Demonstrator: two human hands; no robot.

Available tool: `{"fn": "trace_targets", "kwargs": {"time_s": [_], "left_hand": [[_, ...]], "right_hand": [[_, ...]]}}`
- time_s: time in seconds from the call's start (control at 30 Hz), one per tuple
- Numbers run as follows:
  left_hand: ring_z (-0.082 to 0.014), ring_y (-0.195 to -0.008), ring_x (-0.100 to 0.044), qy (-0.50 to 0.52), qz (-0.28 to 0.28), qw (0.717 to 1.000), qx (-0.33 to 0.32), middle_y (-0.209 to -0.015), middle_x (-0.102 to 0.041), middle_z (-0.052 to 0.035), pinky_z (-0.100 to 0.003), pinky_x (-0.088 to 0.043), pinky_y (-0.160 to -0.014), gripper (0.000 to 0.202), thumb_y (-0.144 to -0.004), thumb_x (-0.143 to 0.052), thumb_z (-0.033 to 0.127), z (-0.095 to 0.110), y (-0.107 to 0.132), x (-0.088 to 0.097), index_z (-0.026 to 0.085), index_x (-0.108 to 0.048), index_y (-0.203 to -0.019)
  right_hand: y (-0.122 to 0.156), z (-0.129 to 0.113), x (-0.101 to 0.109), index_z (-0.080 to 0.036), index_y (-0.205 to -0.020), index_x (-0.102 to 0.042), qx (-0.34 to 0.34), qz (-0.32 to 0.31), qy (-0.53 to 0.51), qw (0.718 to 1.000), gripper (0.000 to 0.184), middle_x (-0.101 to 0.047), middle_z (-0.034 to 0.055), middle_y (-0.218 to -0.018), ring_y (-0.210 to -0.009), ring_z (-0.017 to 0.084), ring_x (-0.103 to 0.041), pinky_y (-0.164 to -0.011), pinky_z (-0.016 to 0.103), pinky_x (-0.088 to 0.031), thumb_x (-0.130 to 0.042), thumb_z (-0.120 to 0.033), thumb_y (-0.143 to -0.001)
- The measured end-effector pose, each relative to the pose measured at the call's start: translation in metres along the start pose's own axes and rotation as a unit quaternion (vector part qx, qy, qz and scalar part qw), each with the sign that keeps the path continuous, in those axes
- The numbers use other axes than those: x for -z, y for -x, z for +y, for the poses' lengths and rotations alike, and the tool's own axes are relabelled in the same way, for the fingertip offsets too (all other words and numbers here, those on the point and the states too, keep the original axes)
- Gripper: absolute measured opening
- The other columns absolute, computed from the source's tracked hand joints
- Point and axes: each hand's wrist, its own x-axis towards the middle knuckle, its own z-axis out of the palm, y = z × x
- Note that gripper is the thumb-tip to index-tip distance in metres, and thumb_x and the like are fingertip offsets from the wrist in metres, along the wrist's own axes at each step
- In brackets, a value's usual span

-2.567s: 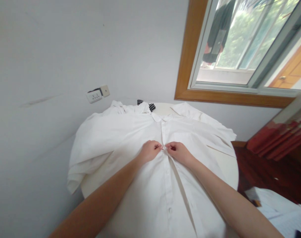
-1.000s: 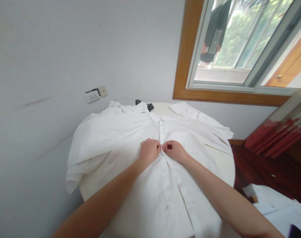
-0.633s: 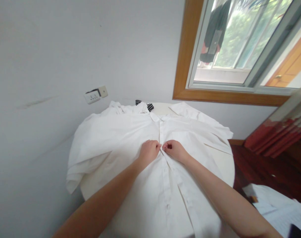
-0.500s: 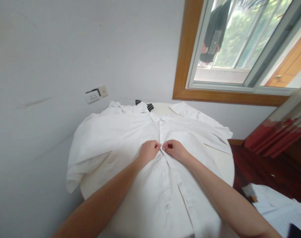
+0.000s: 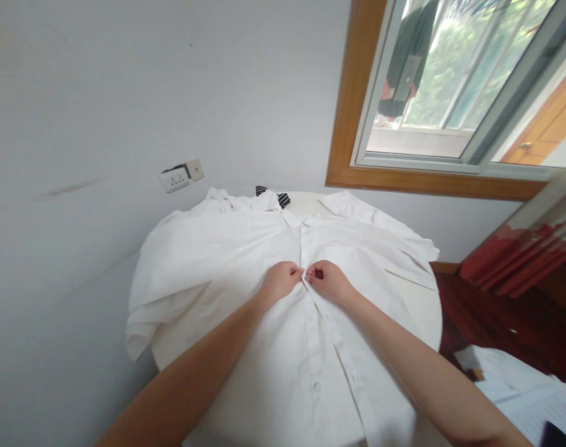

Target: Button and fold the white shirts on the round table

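Observation:
A white button-up shirt (image 5: 227, 254) lies spread face up over a round white table (image 5: 422, 310), collar toward the wall. My left hand (image 5: 279, 280) and my right hand (image 5: 327, 280) meet at the shirt's front placket, mid-chest. Both hands are closed in a pinch on the two edges of the placket, fingertips almost touching. Buttons run down the placket toward me. The left sleeve hangs bunched over the table's left edge.
A black-and-white striped cloth (image 5: 274, 195) peeks out behind the collar. A wall socket (image 5: 180, 177) sits on the grey wall. A wood-framed window (image 5: 432, 99) is at upper right. Dark red floor and white paper (image 5: 520, 385) lie to the right.
The gap in the placket below my hands has closed since the earliest frame. My hands have stayed pinched at the same spot, with only small finger movement.

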Motion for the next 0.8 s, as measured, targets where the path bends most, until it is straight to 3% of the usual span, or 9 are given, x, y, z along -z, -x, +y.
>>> {"fn": "trace_targets", "kwargs": {"time_s": [0.47, 0.8], "left_hand": [[-0.0138, -0.065, -0.058, -0.015, -0.021, 1.000, -0.001, -0.073, -0.069, -0.0043, -0.024, -0.035, -0.058, 0.030, -0.085, -0.047, 0.036, -0.0016, -0.0008, 0.0040, 0.016, -0.070, -0.079], [-0.0155, -0.076, -0.063, -0.026, -0.005, 1.000, -0.001, -0.087, -0.072, -0.0046, -0.023, -0.041, -0.064, 0.026, -0.084, -0.052, 0.038, 0.0014, 0.0064, 0.0071, 0.020, -0.070, -0.087]], "right_hand": [[0.0048, -0.0040, -0.0009, -0.018, -0.084, -0.065, 0.016, 0.016, 0.053, 0.998, 0.011, -0.061, 0.0011, -0.079, -0.066, 0.010, -0.052, -0.062, 0.022, -0.037, -0.060, -0.025, -0.076], [0.0093, -0.0092, -0.0010, -0.019, -0.086, -0.065, 0.013, 0.018, 0.070, 0.997, 0.011, -0.060, 0.0019, -0.084, -0.069, 0.010, -0.053, -0.063, 0.022, -0.038, -0.060, -0.025, -0.078]]}}
